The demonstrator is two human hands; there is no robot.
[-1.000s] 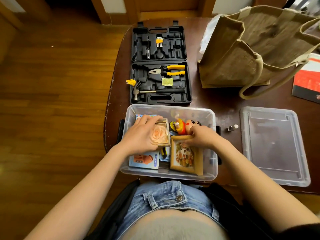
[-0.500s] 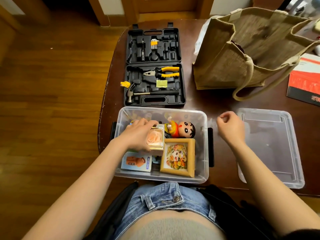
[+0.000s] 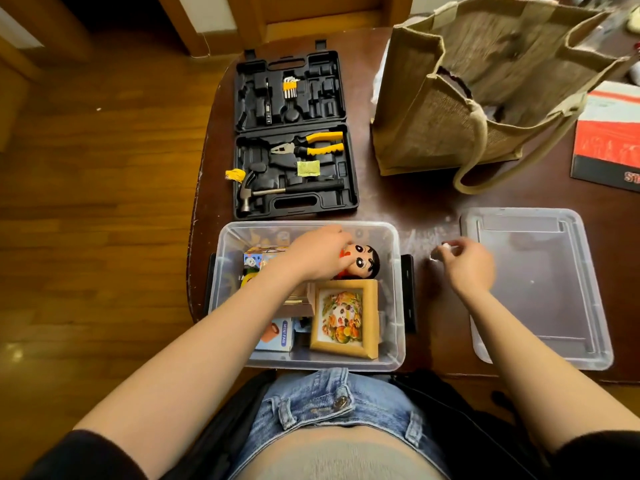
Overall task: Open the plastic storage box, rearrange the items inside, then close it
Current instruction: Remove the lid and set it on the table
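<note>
The clear plastic storage box [image 3: 398, 317] stands open at the table's near edge, its lid [image 3: 540, 292] lying flat to the right. Inside are a framed flower picture [image 3: 343, 318], a mini-fan carton [image 3: 278, 336], a panda-print carton [image 3: 252, 263] and a cartoon doll [image 3: 363, 263]. My left hand [image 3: 311, 254] reaches into the box's far half and grips the doll by its red body. My right hand [image 3: 467, 268] hovers between box and lid and pinches a small white-capped bottle [image 3: 439, 252]. My left forearm hides the rose box.
An open black tool case [image 3: 294, 133] with pliers, hammer and hex keys lies beyond the box. A jute tote bag [image 3: 485, 88] stands at the back right, with a red booklet [image 3: 609, 143] beside it. The table edge drops to wooden floor on the left.
My left hand left the rose box and moved right onto the doll. My right hand left the picture frame, went to the table beside the box and took up the small bottle.
</note>
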